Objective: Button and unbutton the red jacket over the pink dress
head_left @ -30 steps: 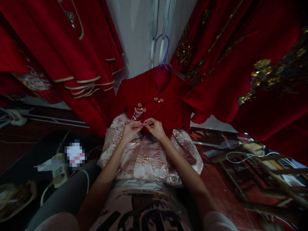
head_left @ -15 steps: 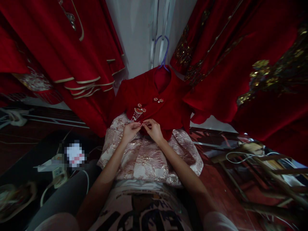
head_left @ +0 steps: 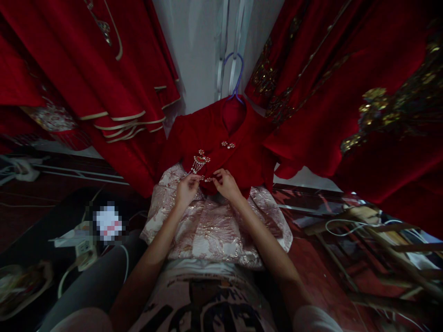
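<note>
Left hand (head_left: 187,188) and right hand (head_left: 227,185) seemingly touch a beaded fastening (head_left: 207,180).

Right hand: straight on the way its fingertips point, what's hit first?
The right hand would likely meet the lower beaded clasp on the red jacket; whether they already touch is unclear.

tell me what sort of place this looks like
Probably a clothing workroom or shop: red garments hang on both sides, and a red top hangs between them on a purple hanger.
</note>
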{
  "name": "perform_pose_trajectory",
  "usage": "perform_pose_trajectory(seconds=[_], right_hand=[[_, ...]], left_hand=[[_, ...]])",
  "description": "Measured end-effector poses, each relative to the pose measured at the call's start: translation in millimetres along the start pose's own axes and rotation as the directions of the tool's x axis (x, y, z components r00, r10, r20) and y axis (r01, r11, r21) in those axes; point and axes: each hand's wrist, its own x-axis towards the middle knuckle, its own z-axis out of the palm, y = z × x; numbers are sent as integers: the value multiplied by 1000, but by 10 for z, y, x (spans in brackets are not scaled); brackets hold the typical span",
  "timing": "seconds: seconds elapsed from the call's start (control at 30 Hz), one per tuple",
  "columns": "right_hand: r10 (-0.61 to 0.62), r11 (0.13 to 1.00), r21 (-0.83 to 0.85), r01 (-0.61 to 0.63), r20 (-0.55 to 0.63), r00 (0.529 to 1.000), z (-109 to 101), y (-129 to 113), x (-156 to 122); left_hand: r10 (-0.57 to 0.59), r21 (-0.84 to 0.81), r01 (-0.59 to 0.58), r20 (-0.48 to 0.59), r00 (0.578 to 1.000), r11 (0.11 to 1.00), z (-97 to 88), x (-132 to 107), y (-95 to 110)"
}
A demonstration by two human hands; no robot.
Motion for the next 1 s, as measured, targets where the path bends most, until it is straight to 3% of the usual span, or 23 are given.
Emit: perform_pose_trajectory(seconds=[0.1, 0.2, 0.3, 0.43, 0.63, 0.9, 1.0], right_hand=[[-34, 998, 51, 35, -25, 999, -160, -29, 47], [-29, 997, 77, 27, 26, 999, -226, -42, 54], [15, 997, 67, -23, 109, 994, -162, -12, 31], [26, 996, 87, -34, 92, 995, 12, 30, 4], [-22, 981, 193, 6, 81, 996, 106, 28, -4], [-3, 958, 286, -28, 106, 994, 51, 18, -5], [18, 953, 297, -59, 139, 990, -25, 10, 9]], left_hand=[[69, 156, -67, -4, 998, 986, -3, -34, 77], [118, 251, -124, 39, 992, 960, 33, -72, 109], [179, 316, -186, 50, 983, 930, 78, -94, 85], [207, 344, -215, 61, 976, 914, 97, -96, 44], [180, 236, -183, 37, 983, 954, 93, -107, 26], [66, 116, -69, 36, 997, 991, 118, -131, 30], [17, 9, -17, -30, 999, 1000, 118, -63, 70]])
